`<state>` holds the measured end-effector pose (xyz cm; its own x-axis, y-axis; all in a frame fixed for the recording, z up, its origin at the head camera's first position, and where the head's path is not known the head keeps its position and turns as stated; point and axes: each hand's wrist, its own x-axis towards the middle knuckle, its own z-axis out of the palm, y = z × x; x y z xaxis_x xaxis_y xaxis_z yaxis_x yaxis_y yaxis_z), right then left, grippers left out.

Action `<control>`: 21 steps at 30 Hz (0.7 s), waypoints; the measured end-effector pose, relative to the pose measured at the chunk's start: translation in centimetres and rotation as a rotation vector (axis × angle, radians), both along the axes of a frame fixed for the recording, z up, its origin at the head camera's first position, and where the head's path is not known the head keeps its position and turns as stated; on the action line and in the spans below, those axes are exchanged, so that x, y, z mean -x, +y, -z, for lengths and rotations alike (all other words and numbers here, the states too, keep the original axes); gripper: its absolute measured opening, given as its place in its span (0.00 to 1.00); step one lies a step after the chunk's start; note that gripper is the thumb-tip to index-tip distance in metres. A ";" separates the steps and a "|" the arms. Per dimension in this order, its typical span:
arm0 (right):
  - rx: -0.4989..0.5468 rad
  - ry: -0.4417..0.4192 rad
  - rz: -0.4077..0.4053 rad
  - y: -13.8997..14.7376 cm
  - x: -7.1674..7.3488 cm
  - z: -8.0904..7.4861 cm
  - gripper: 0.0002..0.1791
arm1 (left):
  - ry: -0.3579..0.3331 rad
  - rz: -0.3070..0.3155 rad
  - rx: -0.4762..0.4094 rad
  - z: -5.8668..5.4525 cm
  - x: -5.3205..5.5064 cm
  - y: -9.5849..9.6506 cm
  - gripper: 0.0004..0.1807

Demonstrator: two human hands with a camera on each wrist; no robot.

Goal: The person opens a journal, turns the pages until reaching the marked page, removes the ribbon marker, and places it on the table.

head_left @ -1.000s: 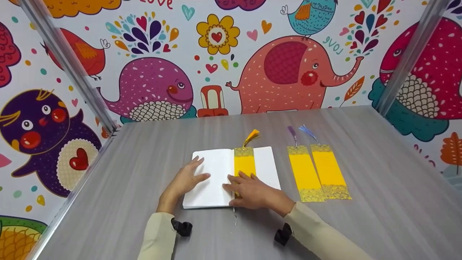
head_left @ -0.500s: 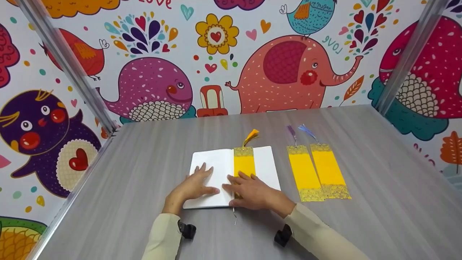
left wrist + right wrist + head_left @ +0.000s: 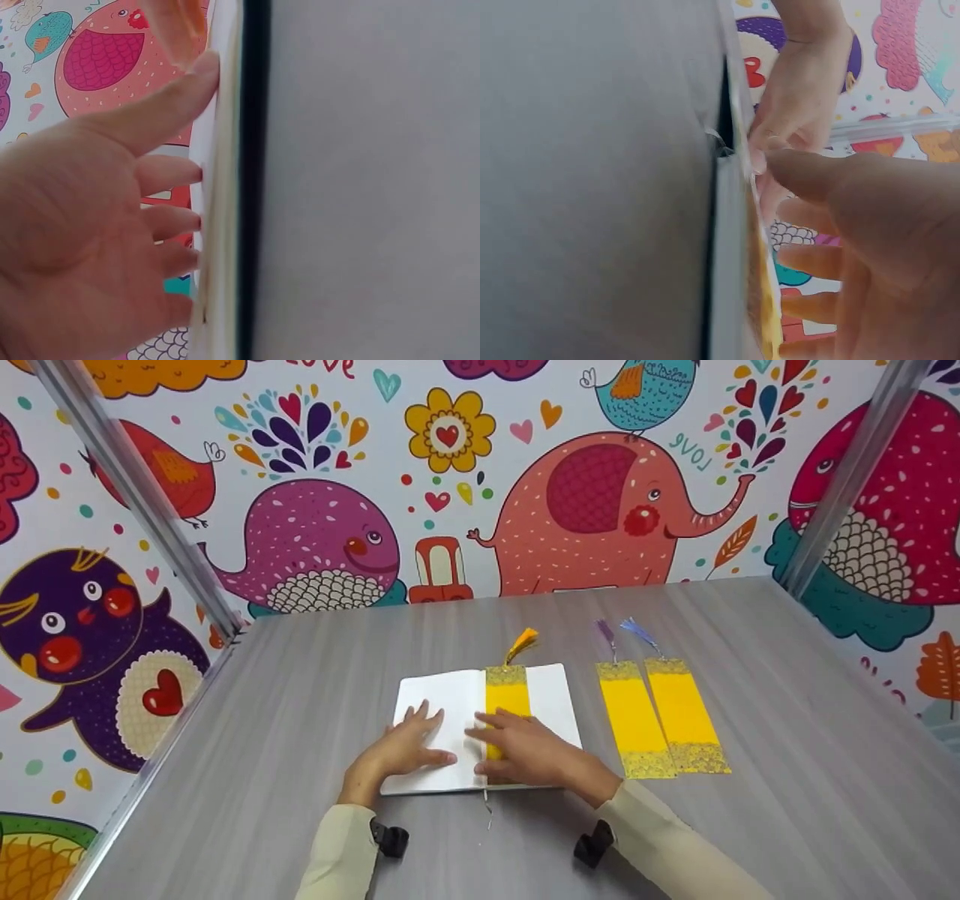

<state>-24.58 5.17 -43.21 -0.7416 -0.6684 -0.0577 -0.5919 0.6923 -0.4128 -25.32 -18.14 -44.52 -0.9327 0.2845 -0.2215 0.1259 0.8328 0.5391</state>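
Note:
An open notebook (image 3: pixel 442 697) with blank white pages lies flat on the table. Along its middle, on the right page, lies a yellow bookmark (image 3: pixel 508 697) with an orange tassel (image 3: pixel 523 643). My left hand (image 3: pixel 401 746) rests on the left page, fingers spread; in the left wrist view its thumb and fingertips touch the paper. My right hand (image 3: pixel 529 746) is over the lower part of the bookmark, fingers extended toward the fold, hiding that end. In the right wrist view the right hand's fingers (image 3: pixel 810 259) are straight, close over the bookmark and page edge.
Two more yellow bookmarks lie to the right, one with a purple tassel (image 3: pixel 607 637) and one with a blue tassel (image 3: pixel 641 636). A thin ribbon (image 3: pixel 489 808) sticks out below the notebook's spine. Patterned panels with metal posts (image 3: pixel 150 510) border the grey table (image 3: pixel 315 660).
My left hand has slid right and a little down on the left page. The right hand has shifted slightly right and its fingers have lifted a little. The notebook and bookmarks stay put.

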 end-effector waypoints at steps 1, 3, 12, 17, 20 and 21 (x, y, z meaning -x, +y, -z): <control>0.030 0.009 0.019 0.1 0.1 -0.2 0.32 | 0.002 0.001 -0.001 0.0 0.0 0.0 0.46; 0.103 0.018 0.064 0.4 0.5 -0.4 0.31 | 0.004 0.000 -0.005 0.0 0.0 0.1 0.46; 0.450 -0.041 0.243 1.2 1.9 -0.1 0.32 | -0.013 -0.016 0.021 -0.1 -0.1 0.2 0.45; 0.579 -0.073 0.388 1.5 2.6 0.3 0.31 | -0.014 -0.017 0.011 0.0 -0.1 0.1 0.45; 0.628 -0.126 0.500 1.7 3.1 0.5 0.31 | -0.017 -0.013 0.008 0.1 0.0 0.1 0.45; 0.635 -0.153 0.536 1.8 3.3 0.6 0.32 | -0.018 -0.011 0.008 0.1 0.1 0.1 0.45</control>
